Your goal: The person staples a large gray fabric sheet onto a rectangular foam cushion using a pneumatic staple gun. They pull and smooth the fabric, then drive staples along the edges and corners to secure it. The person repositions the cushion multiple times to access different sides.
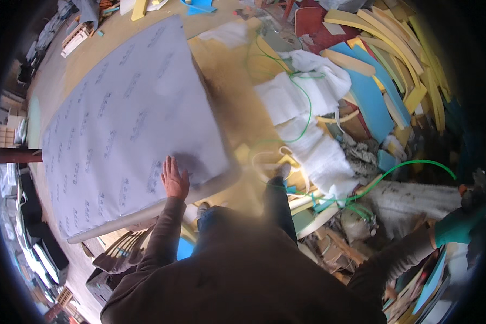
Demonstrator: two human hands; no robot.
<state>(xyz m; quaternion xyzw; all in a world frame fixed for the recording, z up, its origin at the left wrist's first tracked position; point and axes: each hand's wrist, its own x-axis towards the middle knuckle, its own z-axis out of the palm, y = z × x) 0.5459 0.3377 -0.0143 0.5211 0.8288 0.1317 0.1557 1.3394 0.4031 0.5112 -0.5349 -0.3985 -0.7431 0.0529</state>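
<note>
Workshop floor [54,102], cluttered; heaped foam strips [405,54], yellow and blue, fill the far right. Large flat block [129,113] under a pale grey printed sheet lies left of centre, ahead of the person, near corner toward the body. Left hand [175,181]: flat on the sheet near that corner, fingers extended, holding nothing; dark patch just beside it. Right hand [461,227]: far out at right, in a green glove, near the end of a green hose [405,164]; dark rim hides the fingers, so cannot tell grip or contents. White wadding [308,129] lies right of the block, hose looping across it.
</note>
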